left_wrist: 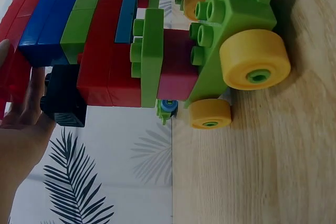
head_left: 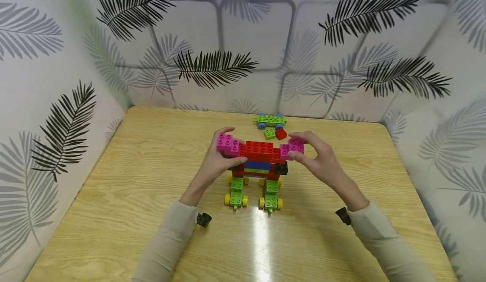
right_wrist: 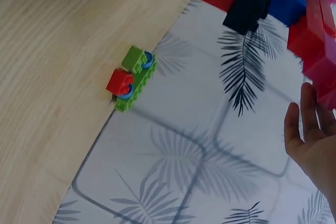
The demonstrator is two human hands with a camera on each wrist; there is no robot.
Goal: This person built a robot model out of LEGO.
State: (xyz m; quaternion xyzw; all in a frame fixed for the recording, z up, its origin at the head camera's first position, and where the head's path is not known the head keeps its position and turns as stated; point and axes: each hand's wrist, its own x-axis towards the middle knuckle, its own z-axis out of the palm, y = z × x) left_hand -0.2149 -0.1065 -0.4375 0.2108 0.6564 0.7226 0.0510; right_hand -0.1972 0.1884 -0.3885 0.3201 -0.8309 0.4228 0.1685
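A toy-brick model stands on two green wheeled bases with yellow wheels. Its middle stacks red, blue and green layers under a wide red brick. Stepped pink bricks jut out at the left end of the top, and a matching pink brick at the right end. My left hand grips the model's upper left, thumb across the front and fingers behind. The right hand pinches the right pink brick between thumb and fingers. Black bricks stick out at the sides, lower down.
Behind the model, near the table's back edge, stands a green wheeled base with blue wheels. A small green brick and a small red brick lie just in front of it. Leaf-patterned walls surround the wooden table.
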